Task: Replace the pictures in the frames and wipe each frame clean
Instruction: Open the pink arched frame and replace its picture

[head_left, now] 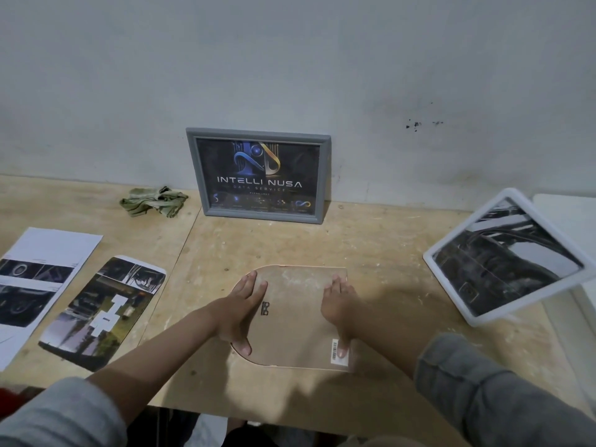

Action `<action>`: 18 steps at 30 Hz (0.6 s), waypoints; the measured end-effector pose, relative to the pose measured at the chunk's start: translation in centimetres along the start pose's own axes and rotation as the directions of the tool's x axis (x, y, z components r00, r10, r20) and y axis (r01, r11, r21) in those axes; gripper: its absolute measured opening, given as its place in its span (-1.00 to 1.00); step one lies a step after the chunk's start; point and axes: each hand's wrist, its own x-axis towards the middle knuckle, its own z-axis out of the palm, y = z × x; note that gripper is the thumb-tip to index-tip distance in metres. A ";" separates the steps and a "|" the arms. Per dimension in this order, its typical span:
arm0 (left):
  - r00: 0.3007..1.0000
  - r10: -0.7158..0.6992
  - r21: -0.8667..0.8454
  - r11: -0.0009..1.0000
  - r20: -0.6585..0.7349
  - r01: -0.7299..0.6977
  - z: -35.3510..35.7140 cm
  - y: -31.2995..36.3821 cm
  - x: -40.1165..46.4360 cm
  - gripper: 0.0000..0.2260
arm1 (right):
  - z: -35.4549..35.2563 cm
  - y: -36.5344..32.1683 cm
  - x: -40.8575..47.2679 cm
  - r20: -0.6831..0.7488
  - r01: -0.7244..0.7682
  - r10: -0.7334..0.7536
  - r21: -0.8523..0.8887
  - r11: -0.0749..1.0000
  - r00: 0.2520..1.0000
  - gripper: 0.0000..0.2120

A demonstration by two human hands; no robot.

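Observation:
A brown backing board (293, 321) with rounded left corners lies flat on the wooden table (387, 246). My left hand (240, 312) rests on its left edge and my right hand (340, 309) on its right edge, fingers straight, thumbs near the front edge. A grey frame (259, 175) holding a dark "Intelli Nusa" picture leans upright against the wall behind. A white frame (508, 256) with a dark picture stands tilted at the right. A loose print (103, 312) with rounded corners lies at the left, beside printed sheets (35, 285). A crumpled green cloth (153, 201) lies at the back left.
The grey wall (290, 75) closes off the table's far side. A white surface (567, 217) sits at the far right behind the white frame. The table's front edge runs just below my forearms.

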 end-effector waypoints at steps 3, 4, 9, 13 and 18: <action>0.999 -0.039 -0.005 0.999 -0.036 0.039 0.5 0.9 -0.5 0.38 | 0.7 1.5 -1.2 -0.072 0.058 -0.056 0.030 0.998 0.996 0.24; 0.997 -0.060 -0.007 0.998 -0.057 0.059 0.7 1.2 -0.7 0.42 | 0.9 2.0 -1.9 -0.123 0.073 -0.068 0.031 0.997 0.990 0.23; 0.968 -0.139 -0.124 0.986 -0.208 0.115 2.7 2.4 -1.1 0.36 | 2.9 3.2 -2.4 -0.249 0.105 -0.103 -0.005 0.994 0.963 0.19; 0.952 -0.145 -0.137 0.984 -0.268 0.111 3.5 2.6 -1.3 0.33 | 2.8 3.8 -2.0 -0.215 0.147 -0.160 -0.076 0.986 0.963 0.19; 0.947 -0.130 -0.162 0.983 -0.292 0.085 3.9 2.5 -1.3 0.33 | 1.7 2.7 -1.2 -0.051 0.190 -0.216 -0.313 0.930 0.975 0.13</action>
